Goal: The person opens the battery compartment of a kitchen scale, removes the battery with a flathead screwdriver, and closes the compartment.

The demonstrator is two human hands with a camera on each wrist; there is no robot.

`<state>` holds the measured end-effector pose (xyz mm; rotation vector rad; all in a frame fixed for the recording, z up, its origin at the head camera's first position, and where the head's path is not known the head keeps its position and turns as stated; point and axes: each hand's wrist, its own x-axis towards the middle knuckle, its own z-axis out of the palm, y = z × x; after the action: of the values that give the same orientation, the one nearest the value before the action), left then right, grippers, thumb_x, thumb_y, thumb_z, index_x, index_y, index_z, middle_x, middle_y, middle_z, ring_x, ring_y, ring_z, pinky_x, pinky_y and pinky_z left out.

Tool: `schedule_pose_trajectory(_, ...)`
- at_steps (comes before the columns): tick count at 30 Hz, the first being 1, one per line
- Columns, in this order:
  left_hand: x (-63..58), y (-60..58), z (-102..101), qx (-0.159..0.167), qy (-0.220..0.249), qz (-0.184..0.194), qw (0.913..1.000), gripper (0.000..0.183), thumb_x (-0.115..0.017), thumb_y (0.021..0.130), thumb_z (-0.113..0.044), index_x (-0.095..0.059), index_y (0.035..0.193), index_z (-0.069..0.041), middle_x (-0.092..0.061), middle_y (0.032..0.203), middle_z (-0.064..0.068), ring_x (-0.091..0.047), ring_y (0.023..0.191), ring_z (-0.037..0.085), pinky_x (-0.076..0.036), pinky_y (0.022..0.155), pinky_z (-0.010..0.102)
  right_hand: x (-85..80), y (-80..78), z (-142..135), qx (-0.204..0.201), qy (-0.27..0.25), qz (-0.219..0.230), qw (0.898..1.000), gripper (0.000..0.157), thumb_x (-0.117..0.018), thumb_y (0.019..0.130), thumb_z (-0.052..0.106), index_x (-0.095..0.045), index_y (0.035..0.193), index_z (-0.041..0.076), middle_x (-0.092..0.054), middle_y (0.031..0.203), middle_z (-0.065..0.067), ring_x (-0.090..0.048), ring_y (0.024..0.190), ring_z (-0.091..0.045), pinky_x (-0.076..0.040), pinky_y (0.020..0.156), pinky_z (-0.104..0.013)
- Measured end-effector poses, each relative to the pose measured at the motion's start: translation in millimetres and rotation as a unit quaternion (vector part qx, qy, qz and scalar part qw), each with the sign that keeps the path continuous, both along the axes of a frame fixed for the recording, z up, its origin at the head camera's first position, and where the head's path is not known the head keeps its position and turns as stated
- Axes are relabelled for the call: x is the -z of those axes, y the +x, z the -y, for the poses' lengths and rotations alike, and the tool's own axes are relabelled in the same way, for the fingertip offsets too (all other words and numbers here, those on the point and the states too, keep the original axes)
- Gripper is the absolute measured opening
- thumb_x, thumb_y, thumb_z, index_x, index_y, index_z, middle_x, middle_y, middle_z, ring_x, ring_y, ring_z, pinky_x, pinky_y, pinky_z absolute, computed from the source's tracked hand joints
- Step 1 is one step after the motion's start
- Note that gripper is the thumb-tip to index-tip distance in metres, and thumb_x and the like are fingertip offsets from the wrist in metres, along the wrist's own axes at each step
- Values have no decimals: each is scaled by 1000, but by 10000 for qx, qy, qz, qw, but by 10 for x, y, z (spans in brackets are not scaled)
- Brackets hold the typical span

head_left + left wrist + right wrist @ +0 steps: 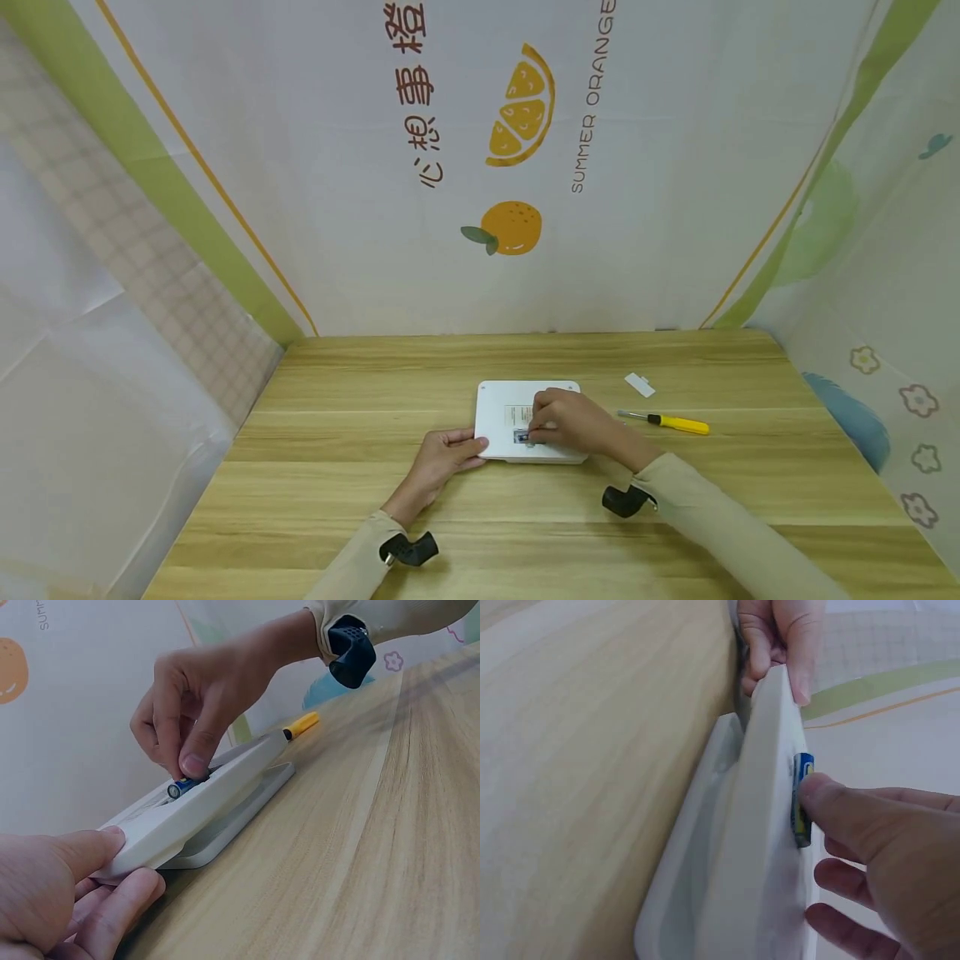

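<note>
A flat white device [491, 408], which looks like an upturned kitchen scale, lies on the wooden table with a printed label and a small battery slot facing up. My left hand [442, 460] grips its near left corner, thumb on top and fingers beneath. At the slot, my right hand [573, 423] pinches a small blue battery [802, 825] between thumb and fingers. The battery [177, 789] lies at the device's surface, one end showing in the left wrist view; how deep it sits in the slot I cannot tell.
A small white battery cover [640, 384] lies on the table [375, 383] to the back right. Nearer, just right of the device, is a screwdriver [678, 424] with a yellow handle. Printed curtains [360, 267] hang behind the table and at both sides.
</note>
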<state>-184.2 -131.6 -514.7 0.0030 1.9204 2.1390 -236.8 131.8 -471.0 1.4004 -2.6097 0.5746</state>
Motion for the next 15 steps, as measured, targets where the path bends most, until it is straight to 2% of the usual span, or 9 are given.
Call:
schedule_pose_trajectory(4,9,-14,2,22,2,-12,10000,38,-68,97,1,-58,126,22,-70,114,25,-71,96,19,-65,87,32,-61,17,-13,39,-136,10,9999,7,-81,89,22,-83,90,15,-69,93,6,-62,86,-7,-59,75,-21)
schedule_pose_trajectory(7,10,-26,0,45,16,-16,10000,38,-68,97,1,-58,126,22,-70,114,24,-71,96,19,-65,87,32,-101,40,-42,180,-297,-89,9994,6,-82,88,20,-83,89,14,-69,92,6,-63,85,-9,-59,72,-21)
schedule_pose_trajectory(11,12,-29,-4,50,-12,-13,10000,38,-69,96,0,-59,126,22,-71,112,23,-71,96,20,-65,87,32,-180,71,-139,504,-493,-143,9974,5,-83,87,19,-82,87,15,-68,87,8,-60,79,-7,-55,65,-19)
schedule_pose_trajectory(15,-4,-6,-1,7,-6,4,10000,38,-69,96,1,-58,126,22,-71,112,23,-71,96,20,-65,86,32,-269,95,-312,1013,-535,59,9934,4,-83,86,18,-83,89,17,-67,86,12,-58,75,-4,-52,60,-18)
